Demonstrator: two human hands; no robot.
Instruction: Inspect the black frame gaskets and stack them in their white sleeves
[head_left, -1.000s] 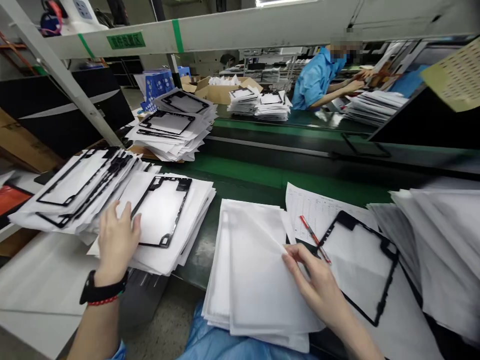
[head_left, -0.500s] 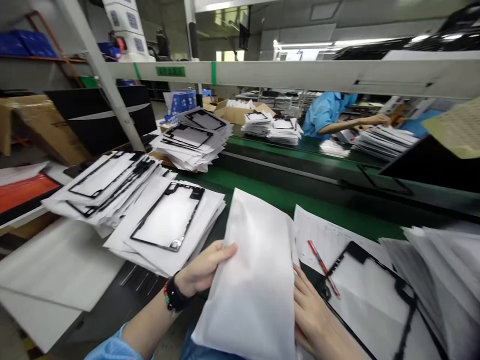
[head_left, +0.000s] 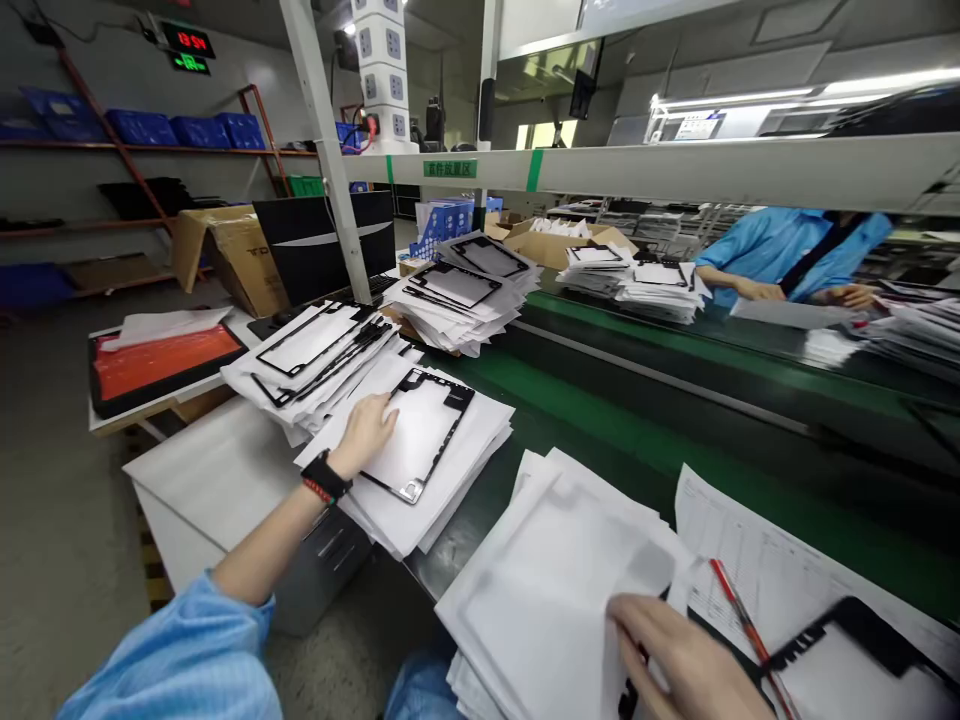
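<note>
My left hand is closed at the left edge of a thin black frame, which lies on a stack of white sleeves to the left. Its fingertips are partly hidden. In front of me rests another pile of white sleeves, with a dark frame outline showing faintly through the top one. My right hand has curled fingers at the right side of that top sleeve. Bits of black frame show beneath it. Right of this hand are a red pen, a printed sheet and a black frame.
More stacks of sleeves and frames stand at the left and farther back. A green conveyor belt runs across. Beyond it a co-worker in blue handles sheets. A metal post rises at the left.
My left hand has left the white sleeve and moved to the black frame on the left stack. The sleeve now lies flat in front of me, and the view has turned left.
</note>
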